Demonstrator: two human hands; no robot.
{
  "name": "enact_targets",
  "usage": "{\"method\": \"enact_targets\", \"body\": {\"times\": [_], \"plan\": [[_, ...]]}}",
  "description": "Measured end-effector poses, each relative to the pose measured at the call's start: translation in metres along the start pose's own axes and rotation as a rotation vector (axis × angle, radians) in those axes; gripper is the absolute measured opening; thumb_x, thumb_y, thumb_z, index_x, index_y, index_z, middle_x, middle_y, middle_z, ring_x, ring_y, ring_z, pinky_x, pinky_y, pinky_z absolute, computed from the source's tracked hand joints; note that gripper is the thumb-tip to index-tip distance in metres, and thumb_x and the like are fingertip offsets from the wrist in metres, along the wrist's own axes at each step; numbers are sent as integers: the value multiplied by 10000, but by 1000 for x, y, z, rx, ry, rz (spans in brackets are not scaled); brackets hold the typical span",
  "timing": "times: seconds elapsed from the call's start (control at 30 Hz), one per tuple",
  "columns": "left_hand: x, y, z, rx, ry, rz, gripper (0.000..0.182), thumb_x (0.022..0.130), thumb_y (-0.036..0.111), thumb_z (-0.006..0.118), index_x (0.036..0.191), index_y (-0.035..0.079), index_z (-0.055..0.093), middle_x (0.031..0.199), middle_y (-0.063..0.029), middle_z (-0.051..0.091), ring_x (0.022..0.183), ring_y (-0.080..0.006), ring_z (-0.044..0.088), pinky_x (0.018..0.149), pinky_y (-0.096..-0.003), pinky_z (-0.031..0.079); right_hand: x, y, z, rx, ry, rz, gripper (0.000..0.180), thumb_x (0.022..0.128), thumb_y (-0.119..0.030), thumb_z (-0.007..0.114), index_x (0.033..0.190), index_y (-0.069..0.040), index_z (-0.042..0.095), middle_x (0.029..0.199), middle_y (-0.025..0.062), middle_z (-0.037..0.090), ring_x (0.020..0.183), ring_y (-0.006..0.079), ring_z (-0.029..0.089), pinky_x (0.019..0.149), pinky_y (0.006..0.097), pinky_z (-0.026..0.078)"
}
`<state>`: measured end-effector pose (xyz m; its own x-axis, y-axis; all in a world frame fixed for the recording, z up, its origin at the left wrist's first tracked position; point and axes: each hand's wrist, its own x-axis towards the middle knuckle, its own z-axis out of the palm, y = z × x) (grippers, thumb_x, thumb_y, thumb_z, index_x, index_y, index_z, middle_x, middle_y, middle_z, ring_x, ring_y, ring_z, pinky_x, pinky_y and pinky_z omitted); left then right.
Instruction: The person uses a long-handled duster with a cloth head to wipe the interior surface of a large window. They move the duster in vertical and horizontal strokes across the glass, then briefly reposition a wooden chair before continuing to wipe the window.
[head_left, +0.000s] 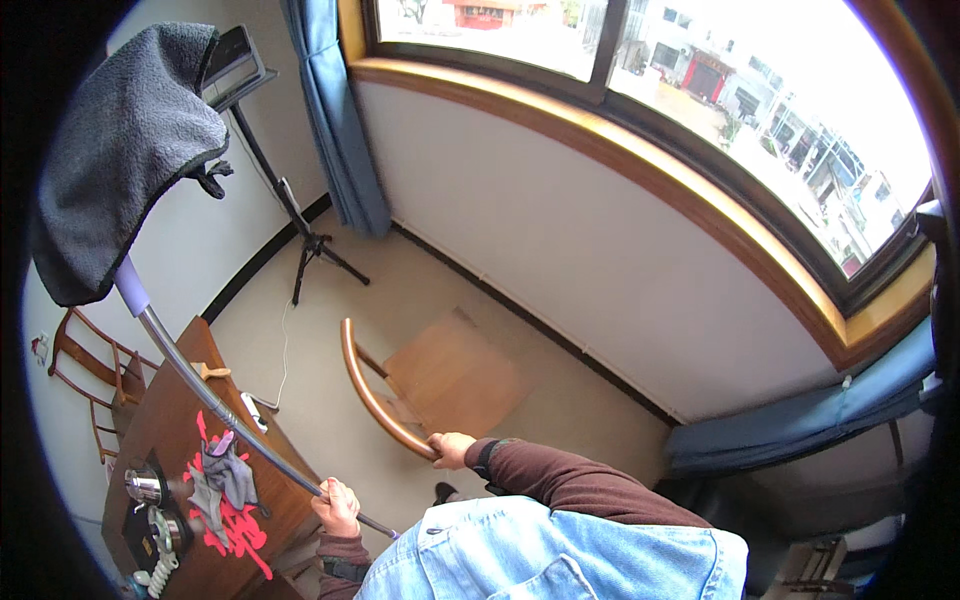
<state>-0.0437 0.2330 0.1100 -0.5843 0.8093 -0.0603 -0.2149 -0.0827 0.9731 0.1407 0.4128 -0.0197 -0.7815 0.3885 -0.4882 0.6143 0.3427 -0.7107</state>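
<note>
My left hand (337, 508) is closed around a long metal pole (217, 405) near its lower end. The pole slants up to the left, with a purple sleeve (130, 289) toward the top. Over its upper end hangs a dark grey microfibre cloth (135, 142), hiding whatever head is beneath. With my right hand (451, 451) I grip one end of the curved top rail (371, 397) of a wooden chair. Its brown seat (450, 367) shows beyond the rail, partly blurred.
On the left stands a wooden table (281, 480) bearing crumpled grey cloths (229, 480), a metal kettle (144, 486), a wooden-handled brush (211, 372) and a white power strip (253, 412). A black tripod (307, 232), blue curtain (337, 135) and window sill (600, 135) border the floor.
</note>
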Motion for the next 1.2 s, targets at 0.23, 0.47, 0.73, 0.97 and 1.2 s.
{"method": "enact_targets", "body": {"times": [0.23,0.47,0.73,0.97,1.2], "plan": [[-26,-6,98,-6,52,80,396,977,306,449,648,147,294,478,57,272,340,-50,274,301,-222,209,-93,53,-50,9,30,-1,624,773,-302,674,1283,-24,447,1218,208,551,1139,335,521,957,383,414],[-71,-6,164,-6,101,124,389,980,309,443,649,163,299,475,62,257,335,-45,251,296,-218,194,-159,167,-68,-30,106,36,540,757,-313,678,1195,-21,555,1164,183,598,1100,304,558,951,372,430],[-107,20,184,17,169,150,389,983,295,438,650,165,286,478,59,257,348,-37,227,303,-215,174,-177,180,-78,160,123,35,510,792,-300,674,1198,-16,554,1189,181,582,1126,305,541,972,369,413],[-113,24,174,116,116,207,427,985,304,424,611,144,295,463,41,250,341,-59,217,313,-224,188,-176,167,-79,293,130,59,548,793,-332,666,1212,-2,539,1203,187,572,1138,299,535,967,360,420],[-104,14,139,356,100,186,433,975,317,452,617,111,323,473,41,302,371,-49,271,342,-218,200,-135,94,-70,291,109,19,653,800,-459,635,1243,1,501,1178,226,567,1132,320,530,955,368,423]]}}
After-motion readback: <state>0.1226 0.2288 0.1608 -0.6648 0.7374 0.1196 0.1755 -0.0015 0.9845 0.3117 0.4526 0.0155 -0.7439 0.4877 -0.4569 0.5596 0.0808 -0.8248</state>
